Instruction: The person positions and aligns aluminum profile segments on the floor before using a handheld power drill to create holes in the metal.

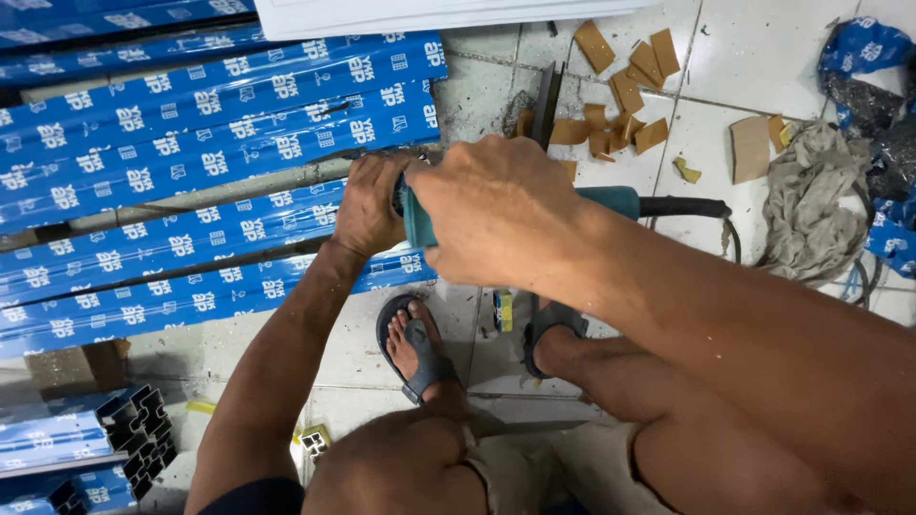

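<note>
My right hand point(491, 215) grips the body of a teal angle grinder point(611, 200), whose black rear handle and cord run off to the right. My left hand point(367, 205) holds the front of the same tool, at the ends of long aluminium profiles wrapped in blue printed film point(191, 133). The grinder's disc is hidden behind my hands. I am squatting, with both sandalled feet point(415, 348) on the tiled floor below the tool.
Brown cardboard scraps point(620, 91) lie scattered on the white tiles beyond the grinder. A grey rag point(806, 210) and crumpled blue film point(863, 57) sit at the right. More profile ends point(138, 434) are stacked at the lower left. A white board point(401, 14) lies at the top.
</note>
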